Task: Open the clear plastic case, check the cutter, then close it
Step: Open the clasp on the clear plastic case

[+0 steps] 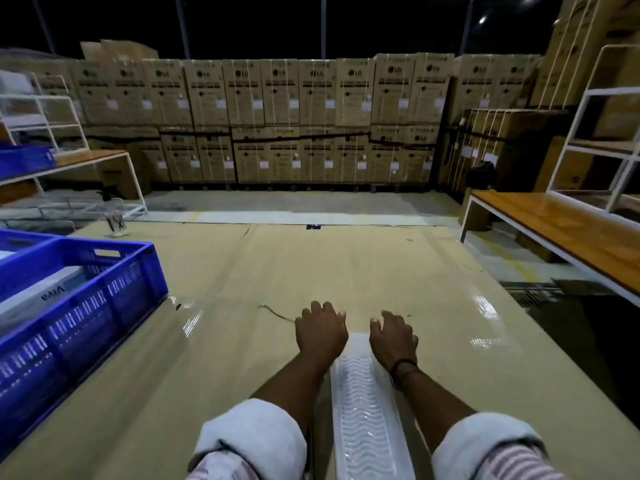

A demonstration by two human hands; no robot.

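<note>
Biggest worry here is our grip, honestly: the clear plastic case (369, 403) is long and narrow and both hands are parked up at its far end, so if we pry from there alone the lid could flex or pop unevenly, and the whole thing could skate on the work surface (346, 271), which looks glossy where the light bounces off it. If the cutter is loose inside it might slide out once the lid gives, and we can't make out where it sits, so fingers near the seam is a bit of a gamble. Left hand (320, 329) rests palm down with fingers spread loosely, just beside the case's far left corner; right hand (393, 336) is the same on the far right corner. Neither looks curled around anything, more resting or pressing, though we can't tell if the fingertips are hooked under an edge. The case lies flat, lengthwise between our forearms, running from near our body toward the hands. It's see-through with a wavy ribbed pattern down the middle, and it looks shut. The blue crate (86, 306) sits well off to the left.
</note>
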